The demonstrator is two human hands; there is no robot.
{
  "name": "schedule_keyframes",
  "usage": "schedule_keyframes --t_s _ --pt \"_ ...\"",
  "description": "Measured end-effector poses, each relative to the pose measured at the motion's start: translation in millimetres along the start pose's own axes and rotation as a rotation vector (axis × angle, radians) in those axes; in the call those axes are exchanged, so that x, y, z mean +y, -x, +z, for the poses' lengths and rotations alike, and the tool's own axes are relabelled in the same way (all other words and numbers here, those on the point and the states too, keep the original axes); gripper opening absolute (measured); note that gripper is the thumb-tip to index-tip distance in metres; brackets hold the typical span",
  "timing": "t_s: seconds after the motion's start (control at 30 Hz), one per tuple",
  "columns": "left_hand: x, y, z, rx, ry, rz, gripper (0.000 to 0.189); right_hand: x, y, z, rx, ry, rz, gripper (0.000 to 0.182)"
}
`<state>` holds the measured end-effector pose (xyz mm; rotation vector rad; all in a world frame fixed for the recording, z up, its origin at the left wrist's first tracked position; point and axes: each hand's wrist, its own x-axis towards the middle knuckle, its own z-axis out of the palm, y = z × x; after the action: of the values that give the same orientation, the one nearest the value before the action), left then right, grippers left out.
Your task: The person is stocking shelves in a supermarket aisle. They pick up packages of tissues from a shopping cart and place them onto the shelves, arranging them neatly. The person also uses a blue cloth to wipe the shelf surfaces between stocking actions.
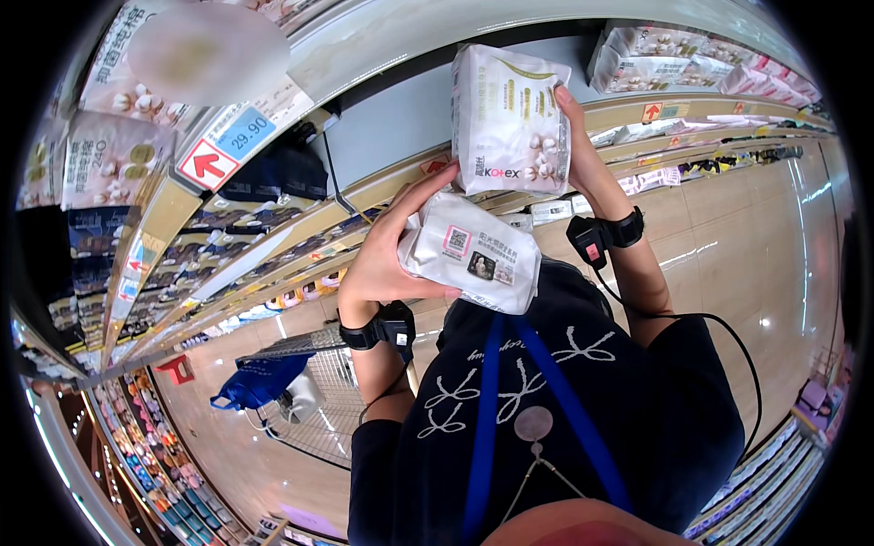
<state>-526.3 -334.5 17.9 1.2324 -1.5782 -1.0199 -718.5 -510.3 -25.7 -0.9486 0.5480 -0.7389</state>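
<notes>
My left hand (374, 256) is wrapped around a white soft plastic pack of sanitary pads (471, 252), gripping it from the left. This pack bears a printed code and small pictures, and is tilted. Just above it, a second white Kotex pack (512, 123) with cotton bolls printed on it is held in my right hand (579, 140) by its right side. The tip of a left-hand digit lies against that pack's lower left edge. The packs overlap in view, in front of my chest. A black strapped device (396, 326) is on my left wrist, another (590, 242) on my right.
Store shelves (382, 116) run across the top and left, with more pad packs (649, 65) at the right end. A price tag (242, 133) fronts one shelf. Behind my left arm stands a wire shopping cart (328, 416) with a blue bag (263, 379). A cable (748, 355) hangs by my right arm.
</notes>
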Motion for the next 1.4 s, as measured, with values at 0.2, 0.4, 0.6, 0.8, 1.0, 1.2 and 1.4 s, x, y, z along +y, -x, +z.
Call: schedule_keyframes --t_s 0.2,0.4,0.6,0.8,1.0,1.2,1.4 --pt "-13.8 -10.1 -14.5 0.009 0.032 0.127 0.115 13.9 7.9 -5.8 0.1 0.045 -0.207 0.06" --pt "-14.9 -13.9 -21.8 0.056 0.278 -0.042 0.126 5.6 9.6 15.6 0.314 0.316 -0.749 0.074" --pt "-8.1 -39.2 -2.4 -0.01 0.436 0.009 0.13 16.6 -6.0 21.3 0.321 1.191 -0.983 0.058" --pt "-26.4 -34.4 -12.2 0.034 0.447 -0.111 0.125 8.4 -10.5 16.9 0.28 1.287 -1.002 0.03" --pt "-31.3 -38.0 -12.5 0.024 0.301 -0.141 0.118 4.1 -32.5 10.7 0.414 0.708 -0.535 0.053" --pt "-34.2 -26.9 -9.2 0.114 0.358 -0.123 0.112 0.3 -33.8 15.4 0.296 0.763 -0.384 0.078" --pt "-33.2 -1.2 -17.9 0.195 0.187 -0.035 0.105 22.8 -30.6 44.6 0.19 0.491 -0.668 0.055"
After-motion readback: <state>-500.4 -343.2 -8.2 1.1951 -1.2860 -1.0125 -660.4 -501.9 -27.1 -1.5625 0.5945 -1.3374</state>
